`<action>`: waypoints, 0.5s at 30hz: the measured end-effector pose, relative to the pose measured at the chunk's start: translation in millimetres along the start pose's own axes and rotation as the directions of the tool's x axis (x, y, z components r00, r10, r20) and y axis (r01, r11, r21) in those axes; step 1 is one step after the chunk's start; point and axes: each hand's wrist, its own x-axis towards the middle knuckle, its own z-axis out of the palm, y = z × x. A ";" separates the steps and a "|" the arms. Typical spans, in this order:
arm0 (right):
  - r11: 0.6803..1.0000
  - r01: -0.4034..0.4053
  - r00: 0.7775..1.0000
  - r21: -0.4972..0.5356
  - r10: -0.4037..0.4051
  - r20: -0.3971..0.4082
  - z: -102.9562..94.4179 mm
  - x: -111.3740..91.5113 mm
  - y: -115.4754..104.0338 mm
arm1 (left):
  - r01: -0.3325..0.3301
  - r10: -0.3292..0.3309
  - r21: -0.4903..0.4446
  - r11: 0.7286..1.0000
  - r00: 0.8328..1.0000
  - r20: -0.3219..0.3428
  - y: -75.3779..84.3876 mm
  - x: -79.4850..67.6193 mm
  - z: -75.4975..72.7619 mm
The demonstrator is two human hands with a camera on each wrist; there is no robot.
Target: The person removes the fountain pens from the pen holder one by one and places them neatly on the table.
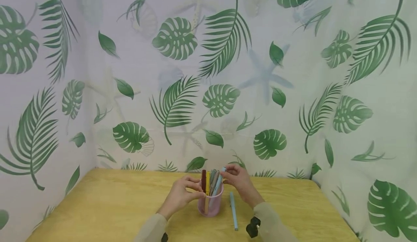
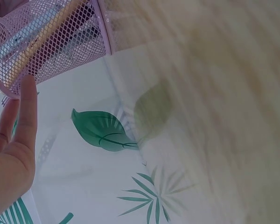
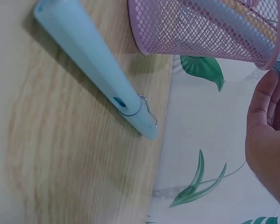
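Observation:
A pink mesh pen cup (image 1: 214, 209) stands upright on the table, holding several pens, among them a dark red pen (image 1: 203, 181) and a yellow one (image 1: 207, 184). At its left, my left hand (image 1: 182, 195) holds the rim; in the left wrist view fingers (image 2: 27, 109) reach the rim. My right hand (image 1: 241, 182) pinches the top of a light blue pen (image 1: 217, 186) that leans inside the cup toward the right. Part of that grip lies outside the right wrist view. Another light blue pen (image 1: 233, 211), with a metal clip, lies right of the cup.
The wooden table (image 1: 114, 206) ends at a back edge against a leaf-patterned cloth wall (image 1: 228, 151). Similar cloth hangs at the left and right sides. Dark wrist straps (image 1: 253, 227) sit at both sleeves.

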 end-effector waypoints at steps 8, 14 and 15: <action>0.998 0.023 0.999 0.063 -0.022 -0.026 1.2 4.3 -6.2 | -0.010 0.009 -0.025 1.000 1.000 -0.010 -0.8 2.5 -2.5; 0.996 0.019 0.999 0.090 -0.014 -0.049 1.5 1.5 -8.7 | 0.002 -0.002 -0.007 1.000 1.000 -0.001 -0.4 1.0 -1.8; 0.995 0.012 0.999 0.099 -0.007 -0.052 1.6 1.1 -8.8 | 0.007 -0.007 -0.003 1.000 1.000 -0.001 -0.4 0.6 -1.5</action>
